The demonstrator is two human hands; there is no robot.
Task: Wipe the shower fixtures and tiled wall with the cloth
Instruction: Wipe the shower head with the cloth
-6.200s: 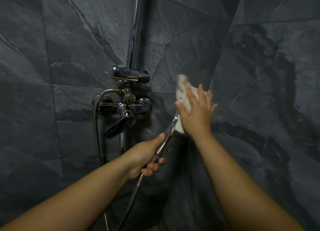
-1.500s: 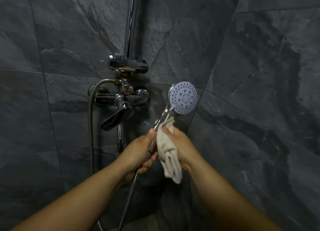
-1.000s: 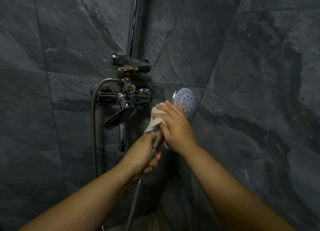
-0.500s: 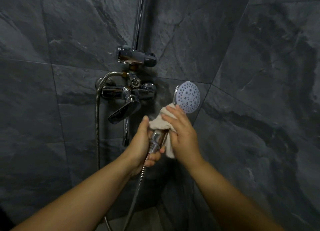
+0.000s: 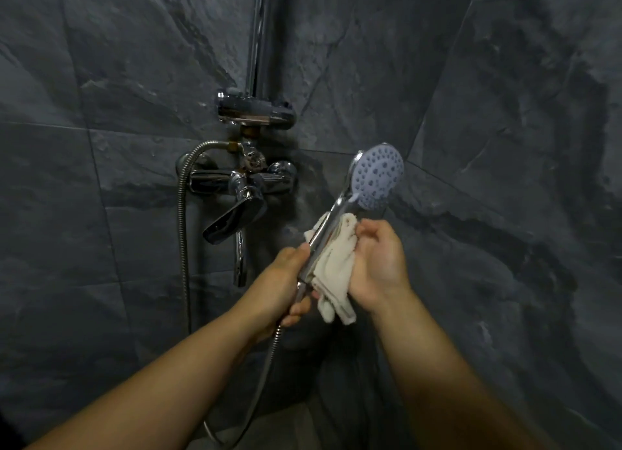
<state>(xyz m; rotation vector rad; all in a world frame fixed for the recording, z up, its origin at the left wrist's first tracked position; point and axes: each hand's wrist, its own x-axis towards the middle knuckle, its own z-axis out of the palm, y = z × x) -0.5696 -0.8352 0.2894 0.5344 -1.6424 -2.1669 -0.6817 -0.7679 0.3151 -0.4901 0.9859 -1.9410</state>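
I have the left hand (image 5: 286, 281) curled round the low end of the slim chrome hand-shower handle (image 5: 328, 234), grip fully closed on the metal just above where the ribbed metal hose (image 5: 269, 355) joins it. The right hand (image 5: 377, 261) holds the crumpled off-white cloth (image 5: 336, 267) in curled fingers and presses it against the handle's right side, so that grip is closed on the cloth, not on the shower; a loose tail of cloth hangs below both hands.

The cloth looks soft and limp and should fold round the shaft easily. The chrome I judge stiff, light and probably slick, so the low hold by the hose joint suits it; it leaves the shaft bare for wiping, and the hose may tug if I swing far.

The round pale-grey spray face (image 5: 378, 175) tilts up near the corner seam where the dark slate-look tiled wall (image 5: 101, 62) meets the right-hand wall (image 5: 521, 146); there is little room behind it. To the left, apart from the handle, stand the chrome mixer tap (image 5: 242, 187), with its lever and downward spout, and the vertical chrome riser rail (image 5: 257, 28) above; those edges could snag the cloth. The open room lies towards me and downward, where the hose slack drops.
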